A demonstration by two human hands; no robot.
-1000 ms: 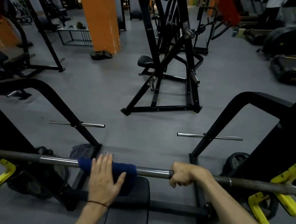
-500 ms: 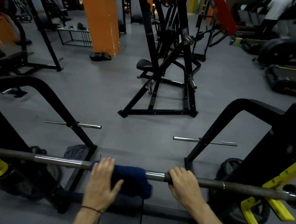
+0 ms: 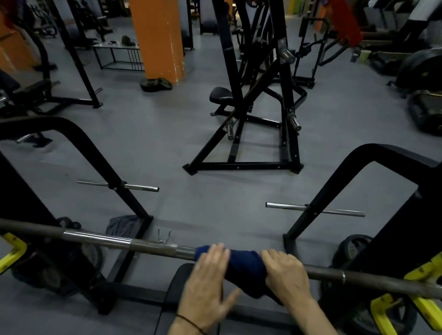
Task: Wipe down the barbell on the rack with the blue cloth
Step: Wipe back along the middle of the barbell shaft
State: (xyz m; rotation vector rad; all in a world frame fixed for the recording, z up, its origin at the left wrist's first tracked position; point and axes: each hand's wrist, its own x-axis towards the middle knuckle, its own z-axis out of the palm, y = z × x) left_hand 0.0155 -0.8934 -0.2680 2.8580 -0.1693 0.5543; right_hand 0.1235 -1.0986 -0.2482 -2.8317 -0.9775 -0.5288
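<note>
Head view: left hand (image 3: 207, 282) fingers flat over blue cloth (image 3: 248, 268) (wrapped round barbell (image 3: 146, 246)), right hand (image 3: 284, 278) gripping beside.

The bar (image 3: 96, 239) is bare and reachable to the left of the cloth (image 3: 245, 268). To the right, the right hand (image 3: 284, 275) touches the cloth and blocks travel along the bar. Beyond that hand, the bar runs bare to the yellow hook (image 3: 386, 319). Black rack uprights (image 3: 126, 195) and two chrome pegs (image 3: 315, 209) stand behind the bar, with open floor (image 3: 212, 205) between them.
</note>
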